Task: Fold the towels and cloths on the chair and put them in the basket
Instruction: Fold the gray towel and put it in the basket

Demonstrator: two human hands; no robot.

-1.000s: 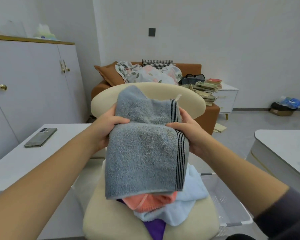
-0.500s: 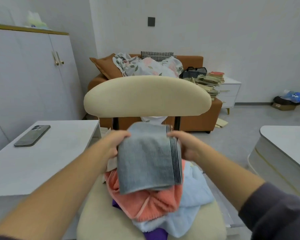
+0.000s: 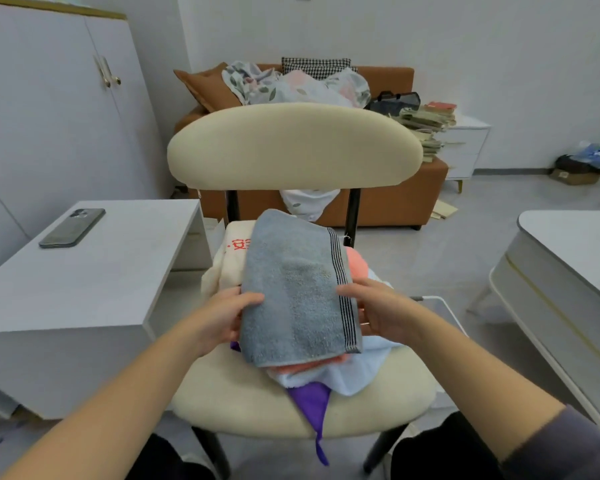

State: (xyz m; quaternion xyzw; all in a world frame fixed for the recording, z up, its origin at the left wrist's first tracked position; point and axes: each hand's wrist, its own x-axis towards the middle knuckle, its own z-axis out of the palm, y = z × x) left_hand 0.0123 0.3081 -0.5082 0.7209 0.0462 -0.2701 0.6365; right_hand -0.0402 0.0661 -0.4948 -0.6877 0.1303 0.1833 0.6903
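Over the chair (image 3: 291,143), the grey towel (image 3: 298,289), long axis pointing away, is clamped by left grip (image 3: 222,317) and right grip (image 3: 381,310); the basket (image 3: 430,297) lies rightward.

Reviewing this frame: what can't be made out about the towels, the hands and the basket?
Basket: the head view shows only a white rim; the chair and right forearm hide the rest.
Cream cloth: its red lettering is mostly covered by the grey towel.
Left hand and right hand: fingers hidden under the towel.
Pile: count unclear, cloths overlap.
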